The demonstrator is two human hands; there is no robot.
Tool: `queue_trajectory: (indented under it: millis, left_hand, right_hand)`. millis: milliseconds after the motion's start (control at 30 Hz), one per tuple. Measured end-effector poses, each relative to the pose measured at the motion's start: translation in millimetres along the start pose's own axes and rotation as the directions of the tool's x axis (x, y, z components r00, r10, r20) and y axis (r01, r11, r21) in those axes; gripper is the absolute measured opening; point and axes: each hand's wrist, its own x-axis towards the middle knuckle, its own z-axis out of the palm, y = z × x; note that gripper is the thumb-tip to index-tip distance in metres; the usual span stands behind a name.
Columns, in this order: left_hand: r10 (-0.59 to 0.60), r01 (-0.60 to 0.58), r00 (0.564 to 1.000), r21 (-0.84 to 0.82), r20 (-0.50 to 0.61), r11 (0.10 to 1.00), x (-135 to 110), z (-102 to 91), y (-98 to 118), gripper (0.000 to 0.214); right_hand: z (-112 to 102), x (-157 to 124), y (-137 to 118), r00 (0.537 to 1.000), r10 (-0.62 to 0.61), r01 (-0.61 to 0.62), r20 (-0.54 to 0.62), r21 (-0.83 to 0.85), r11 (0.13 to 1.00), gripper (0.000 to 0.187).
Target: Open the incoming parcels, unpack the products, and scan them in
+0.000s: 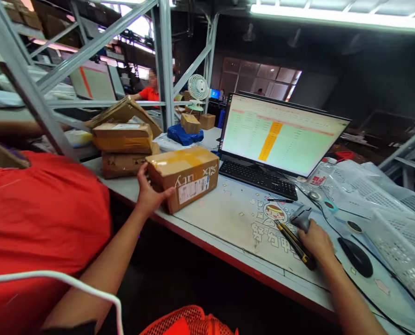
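Observation:
A taped cardboard box [190, 179] rests near the desk's left front edge, with a white shipping label on its front side. My left hand [150, 191] grips its left end, thumb along the front and fingers round the far corner. On the right, my right hand [317, 239] is closed round a grey handheld barcode scanner [301, 217], whose head points away over the desk mat. Right beside that hand lies a black and yellow utility knife [293, 242]. A black pen [280, 200] lies behind the scanner.
A monitor [277, 135] and black keyboard [256, 178] stand behind. Cardboard boxes [123, 139] are stacked at left, near a person in red. A mouse [356, 256], tape rolls and white plastic baskets [399, 246] occupy the right. Metal shelf posts [165, 60] rise behind.

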Motion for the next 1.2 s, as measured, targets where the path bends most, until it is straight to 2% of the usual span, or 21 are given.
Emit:
queue_trajectory:
  millis: [133, 200, 267, 333, 367, 433, 500, 633, 700, 800, 900, 967, 1033, 1100, 1200]
  left_hand:
    - [-0.005, 0.015, 0.995, -0.1, 0.099, 0.995, -37.9, 7.4, 18.4, 0.128]
    - [0.003, 0.03, 0.984, -0.184, 0.178, 0.982, -50.0, 17.1, 28.1, 0.128]
    - [0.016, 0.052, 0.964, -0.248, 0.266, 0.967, -56.1, 29.7, 38.6, 0.132]
    - [0.03, 0.071, 0.94, -0.279, 0.341, 0.958, -56.7, 42.6, 48.4, 0.14]
    - [0.037, 0.078, 0.929, -0.292, 0.369, 0.953, -55.5, 48.4, 52.2, 0.144]
    - [0.049, 0.089, 0.911, -0.309, 0.41, 0.947, -52.1, 57.5, 56.8, 0.152]
    - [0.047, 0.101, 0.894, -0.302, 0.446, 0.948, -49.5, 62.3, 57.5, 0.157]
    - [0.039, 0.125, 0.859, -0.283, 0.51, 0.951, -50.8, 61.7, 53.1, 0.165]
    - [0.031, 0.156, 0.839, -0.296, 0.543, 0.943, -52.9, 60.3, 50.7, 0.168]
    - [0.007, 0.211, 0.811, -0.305, 0.584, 0.929, -54.3, 59.6, 48.7, 0.169]
    - [0.019, 0.189, 0.827, -0.309, 0.562, 0.932, -52.0, 58.9, 46.3, 0.167]
    - [0.04, 0.165, 0.835, -0.319, 0.549, 0.934, -48.0, 57.0, 42.6, 0.164]
    - [0.046, 0.177, 0.826, -0.335, 0.562, 0.926, -42.2, 53.5, 37.1, 0.163]
    - [0.027, 0.216, 0.813, -0.345, 0.581, 0.913, -35.9, 48.9, 31.6, 0.164]
    - [-0.001, 0.265, 0.802, -0.353, 0.598, 0.897, -30.2, 43.6, 27.9, 0.166]
  right_hand:
    - [-28.6, -11.9, -5.2, 1.0, 0.006, -0.006, 0.002, 0.026, 1.0, 0.042]
    - [-47.3, -27.9, -1.0, 0.995, -0.094, 0.097, -0.033, 0.076, 0.992, 0.036]
    - [-66.3, -51.5, 2.9, 0.952, -0.302, 0.306, -0.053, 0.188, 0.933, 0.026]
    - [-83.6, -79.4, 1.9, 0.865, -0.495, 0.493, -0.082, 0.319, 0.809, 0.019]
    - [-91.0, -93.3, -1.2, 0.826, -0.556, 0.548, -0.093, 0.362, 0.754, 0.017]
    - [-102.4, -117.8, -11.7, 0.785, -0.612, 0.596, -0.095, 0.384, 0.705, 0.017]
    - [-108.4, -135.6, -24.0, 0.765, -0.642, 0.613, -0.052, 0.363, 0.702, 0.021]
    - [-106.4, -145.4, -35.4, 0.745, -0.667, 0.636, -0.014, 0.316, 0.704, 0.027]
    - [-100.3, -134.3, -31.6, 0.762, -0.645, 0.624, -0.048, 0.316, 0.714, 0.029]
    - [-85.3, -98.1, -19.7, 0.844, -0.526, 0.528, -0.105, 0.331, 0.782, 0.033]
    - [-62.0, -52.9, -8.4, 0.936, -0.331, 0.351, -0.122, 0.256, 0.901, 0.042]
    - [-42.0, -28.2, -3.2, 0.976, -0.196, 0.21, -0.093, 0.183, 0.96, 0.049]
    - [-20.8, -11.9, 0.8, 0.995, -0.094, 0.099, -0.043, 0.13, 0.986, 0.054]
    - [-3.8, -3.6, 5.4, 0.999, -0.05, 0.051, -0.012, 0.093, 0.994, 0.059]
    - [-1.0, 1.4, 14.1, 1.0, -0.029, 0.03, -0.006, 0.056, 0.998, 0.066]
